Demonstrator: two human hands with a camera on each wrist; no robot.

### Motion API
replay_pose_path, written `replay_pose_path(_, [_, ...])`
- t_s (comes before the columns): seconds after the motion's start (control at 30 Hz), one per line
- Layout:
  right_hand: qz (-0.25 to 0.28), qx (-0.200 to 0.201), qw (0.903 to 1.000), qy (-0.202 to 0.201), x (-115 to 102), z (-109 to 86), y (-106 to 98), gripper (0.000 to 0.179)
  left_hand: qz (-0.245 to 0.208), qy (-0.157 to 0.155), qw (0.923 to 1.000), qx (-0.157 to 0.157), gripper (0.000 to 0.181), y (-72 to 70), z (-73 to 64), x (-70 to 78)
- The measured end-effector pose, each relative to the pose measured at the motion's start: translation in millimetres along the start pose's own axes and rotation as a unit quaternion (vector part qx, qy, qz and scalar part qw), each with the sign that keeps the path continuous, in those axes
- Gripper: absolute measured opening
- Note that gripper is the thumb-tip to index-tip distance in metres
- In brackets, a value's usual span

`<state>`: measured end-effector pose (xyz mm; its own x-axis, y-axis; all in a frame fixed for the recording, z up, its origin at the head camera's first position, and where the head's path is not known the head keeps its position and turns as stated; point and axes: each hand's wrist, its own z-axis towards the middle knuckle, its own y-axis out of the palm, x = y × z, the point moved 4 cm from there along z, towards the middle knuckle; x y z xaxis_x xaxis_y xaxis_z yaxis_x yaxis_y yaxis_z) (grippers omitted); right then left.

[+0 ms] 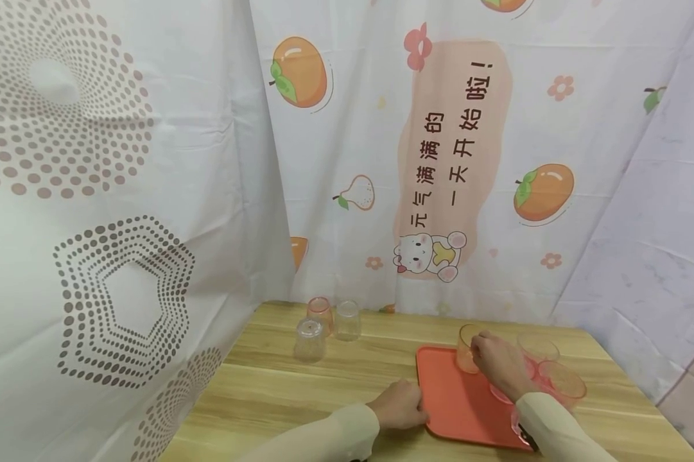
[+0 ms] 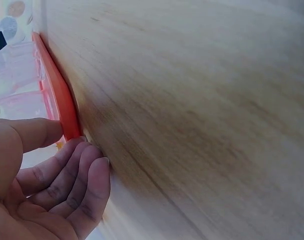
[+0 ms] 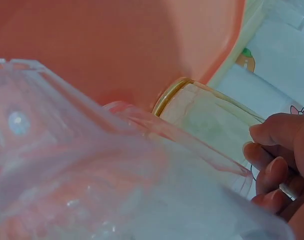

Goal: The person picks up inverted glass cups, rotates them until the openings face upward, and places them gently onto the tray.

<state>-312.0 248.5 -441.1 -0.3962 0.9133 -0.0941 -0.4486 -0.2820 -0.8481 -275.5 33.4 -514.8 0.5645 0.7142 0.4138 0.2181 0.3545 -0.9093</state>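
Observation:
A red-orange tray [image 1: 453, 404] lies on the wooden table. My left hand [image 1: 400, 405] grips its near left edge; in the left wrist view the thumb is on the tray's rim [image 2: 66, 112], with the other fingers curled at its underside. Toward the tray's far left corner, my right hand [image 1: 501, 364] pinches the upper rim of an amber-tinted clear cup [image 1: 467, 355]. That cup's base [image 3: 173, 95] is close against the tray in the right wrist view. Pink and clear cups [image 1: 563, 385] crowd the tray's right side, partly hidden by my right hand and sleeve.
Left of the tray, toward the back of the table [image 1: 300, 398], stand a pinkish cup [image 1: 320, 314], a clear cup [image 1: 348, 321] and an upside-down clear cup [image 1: 309, 341]. A printed curtain [image 1: 352, 128] hangs behind the table, with another sheet [image 1: 196, 160] along the left.

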Motion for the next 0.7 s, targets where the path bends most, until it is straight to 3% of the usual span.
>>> replay_pose_path(0.7, [-0.003,-0.031,0.9995,0.010,4.8,1.4,-7.5,0.023,0.001,0.000,1.0000,0.001,0.046,-1.6,-1.1,1.4])
